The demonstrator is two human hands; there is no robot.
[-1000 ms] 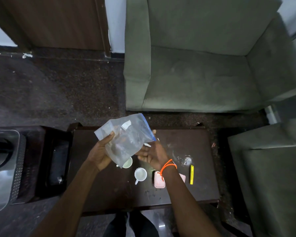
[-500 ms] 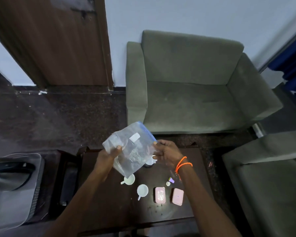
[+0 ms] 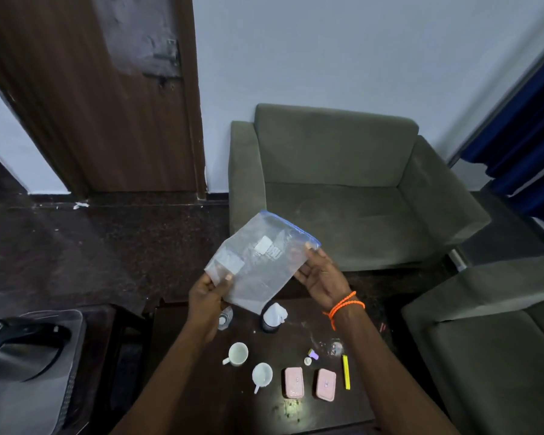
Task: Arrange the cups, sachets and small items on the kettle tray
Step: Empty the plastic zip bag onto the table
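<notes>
Head view: a crinkly clear plastic bag with a blue zip edge is up over the dark counter; left hand pinches its lower corner, right hand grips the zip end. Below sit two white cups, two pink sachets and a yellow stick.

Low table, as landmark: two cups lay on it; right of these, two flat cases side by side, then a stick sachet. Armchair stood behind the table; kettle to its left; zip bag held above its far edge.
</notes>
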